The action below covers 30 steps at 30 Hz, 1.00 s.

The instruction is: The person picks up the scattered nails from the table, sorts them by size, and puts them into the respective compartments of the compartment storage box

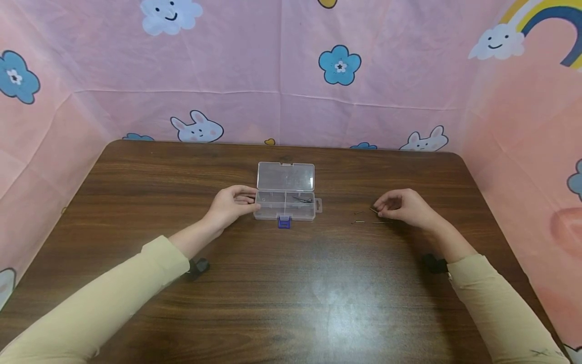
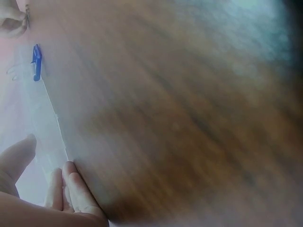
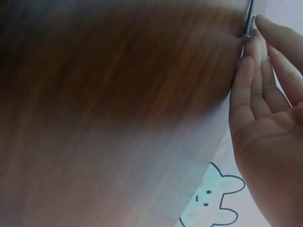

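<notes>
A clear plastic box [image 1: 268, 211] with compartments stands on the table, its lid [image 1: 285, 177] tipped back and its blue latch [image 1: 284, 222] towards me. My left hand [image 1: 229, 205] holds the box's left end, thumb at the near corner and fingers farther back. Several dark nails [image 1: 302, 200] lie in the far right compartment. To the right of the box, my right hand [image 1: 406, 207] pinches a thin nail [image 1: 374, 210] between thumb and fingertips, low over the wood. Close by, loose nails [image 1: 359, 222] lie on the table. In the right wrist view, a nail [image 3: 248, 33] shows at the fingertips.
The brown wooden table [image 1: 273, 293] reaches back to a pink patterned cloth [image 1: 245, 65] that hangs behind and at both sides. A hanging tab [image 1: 319, 205] sticks out from the box's right end. Dark wrist devices [image 1: 198, 268] show under both sleeves.
</notes>
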Available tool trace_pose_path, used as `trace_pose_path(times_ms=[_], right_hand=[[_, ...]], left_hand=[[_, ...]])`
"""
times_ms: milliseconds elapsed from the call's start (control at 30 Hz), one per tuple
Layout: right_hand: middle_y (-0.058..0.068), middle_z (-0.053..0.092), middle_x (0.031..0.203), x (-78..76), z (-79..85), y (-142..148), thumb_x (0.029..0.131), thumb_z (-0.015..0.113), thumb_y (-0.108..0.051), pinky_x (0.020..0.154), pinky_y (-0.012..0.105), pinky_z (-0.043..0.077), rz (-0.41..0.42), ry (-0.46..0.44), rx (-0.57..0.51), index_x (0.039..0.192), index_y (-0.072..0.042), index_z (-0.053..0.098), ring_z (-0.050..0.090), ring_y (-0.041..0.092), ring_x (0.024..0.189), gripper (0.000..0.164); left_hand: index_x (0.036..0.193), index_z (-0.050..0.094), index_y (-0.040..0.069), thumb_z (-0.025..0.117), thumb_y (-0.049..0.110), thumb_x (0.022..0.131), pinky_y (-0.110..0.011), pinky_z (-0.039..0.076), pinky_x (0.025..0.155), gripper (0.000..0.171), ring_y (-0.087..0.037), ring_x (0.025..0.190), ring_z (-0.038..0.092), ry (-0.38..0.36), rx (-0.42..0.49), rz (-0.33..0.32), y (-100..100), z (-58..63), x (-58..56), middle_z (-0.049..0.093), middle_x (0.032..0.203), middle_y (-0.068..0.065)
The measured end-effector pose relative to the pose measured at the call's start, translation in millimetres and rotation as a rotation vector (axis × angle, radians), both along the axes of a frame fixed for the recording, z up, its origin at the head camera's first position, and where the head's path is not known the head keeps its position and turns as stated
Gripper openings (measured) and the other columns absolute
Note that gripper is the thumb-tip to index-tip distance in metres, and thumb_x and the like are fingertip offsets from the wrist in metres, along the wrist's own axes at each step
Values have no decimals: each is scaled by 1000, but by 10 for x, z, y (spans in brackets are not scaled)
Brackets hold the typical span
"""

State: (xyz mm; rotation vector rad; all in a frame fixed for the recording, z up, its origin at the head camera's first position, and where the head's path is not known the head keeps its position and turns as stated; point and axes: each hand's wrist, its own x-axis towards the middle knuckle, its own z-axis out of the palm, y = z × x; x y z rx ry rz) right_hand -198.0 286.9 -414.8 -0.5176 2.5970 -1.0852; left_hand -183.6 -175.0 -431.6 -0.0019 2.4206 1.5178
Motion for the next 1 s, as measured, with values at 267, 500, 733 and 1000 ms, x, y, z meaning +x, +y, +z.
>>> trace_pose_path(times_ms=[267,500,733,1000], right_hand=[[17,78,99,0,11,-13,91,80,3,71,17,57,-7,-1,27,111,4,77,69,3,82,20],[17,79,101,-2,15,-22,93,77,5,73,16,57,-5,15,55,110,3,78,71,4,85,17],[15,79,100,-15,21,-40,94,74,6,74,16,56,6,33,84,107,2,78,69,8,86,15],[13,78,97,-54,15,-78,95,71,7,74,16,56,31,80,86,105,1,79,66,6,84,14]], left_hand=[[145,59,-3,76,12,99,-47,53,116,51,-38,132,64,5,-1,-2,-2,-8,-2,64,145,-25],[144,59,-3,76,12,98,-46,53,116,51,-38,131,64,6,6,-2,-2,-7,0,64,144,-25],[145,59,-3,76,12,99,-46,53,117,51,-38,132,64,3,5,-2,-3,-1,5,64,145,-25],[144,59,-3,76,12,98,-47,53,116,51,-38,131,64,7,7,-6,-6,-7,8,64,144,-25]])
